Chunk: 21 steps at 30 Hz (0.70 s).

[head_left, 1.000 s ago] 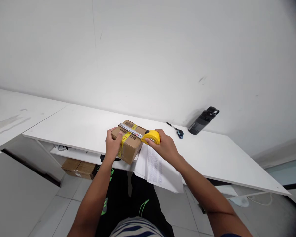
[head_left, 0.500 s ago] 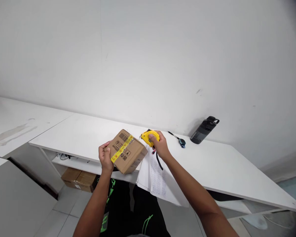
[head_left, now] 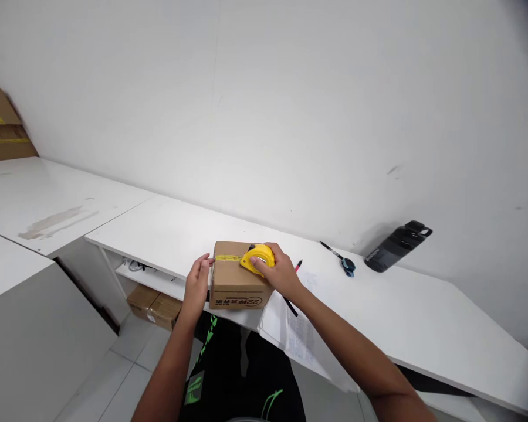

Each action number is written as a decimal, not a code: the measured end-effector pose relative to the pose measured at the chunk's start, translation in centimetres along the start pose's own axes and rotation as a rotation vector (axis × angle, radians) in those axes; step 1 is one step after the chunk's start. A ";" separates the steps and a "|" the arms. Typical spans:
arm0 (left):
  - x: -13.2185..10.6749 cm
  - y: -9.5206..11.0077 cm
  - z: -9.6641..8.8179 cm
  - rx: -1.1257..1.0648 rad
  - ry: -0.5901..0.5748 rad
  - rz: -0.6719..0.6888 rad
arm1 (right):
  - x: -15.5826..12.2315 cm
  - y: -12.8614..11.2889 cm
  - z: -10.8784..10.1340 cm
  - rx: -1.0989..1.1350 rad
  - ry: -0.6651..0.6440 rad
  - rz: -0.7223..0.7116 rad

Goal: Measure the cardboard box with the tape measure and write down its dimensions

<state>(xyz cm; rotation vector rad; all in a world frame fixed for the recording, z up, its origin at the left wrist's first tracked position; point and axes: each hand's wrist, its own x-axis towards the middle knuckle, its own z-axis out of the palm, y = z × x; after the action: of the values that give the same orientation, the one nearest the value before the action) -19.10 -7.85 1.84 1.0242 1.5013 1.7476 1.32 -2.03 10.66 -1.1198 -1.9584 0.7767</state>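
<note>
Head view: my left hand, fingers half curled and gripping nothing, is bracing the left side of the cardboard box at the desk's front edge, steadying it while my right hand is clasping the yellow tape measure flat on its top.

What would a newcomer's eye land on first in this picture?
The bright yellow tape measure stands out, held in the right hand on top of a brown cardboard box at the near edge of the white table. The left hand rests against the box's left side. A dark water bottle lies near the wall, off to the right.
</note>
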 end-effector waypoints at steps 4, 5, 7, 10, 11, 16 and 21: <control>-1.8 1.9 1.6 0.012 -0.057 0.008 | 2.1 -1.0 0.5 -0.161 -0.081 -0.122; -1.9 2.0 2.0 0.013 -0.060 -0.015 | 2.9 -1.3 0.8 -0.189 -0.106 -0.162; -1.7 2.1 2.5 -0.012 -0.074 -0.052 | 4.2 -2.2 1.6 -0.240 -0.156 -0.226; -1.3 2.0 2.7 -0.057 -0.098 -0.066 | 5.5 -3.6 2.8 -0.317 -0.246 -0.302; -1.3 1.9 2.7 -0.066 -0.094 -0.055 | 5.6 -3.9 3.0 -0.350 -0.265 -0.323; -1.7 1.7 2.9 -0.047 -0.061 -0.018 | 5.6 -4.8 3.0 -0.512 -0.291 -0.359; -1.9 1.9 2.9 -0.003 -0.079 -0.042 | 4.8 -4.6 1.1 -0.567 -0.288 -0.331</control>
<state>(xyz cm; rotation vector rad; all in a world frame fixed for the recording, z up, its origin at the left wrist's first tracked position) -15.59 -8.34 3.53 1.0407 1.4600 1.6610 -3.31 0.11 15.06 -0.9810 -2.6229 0.2084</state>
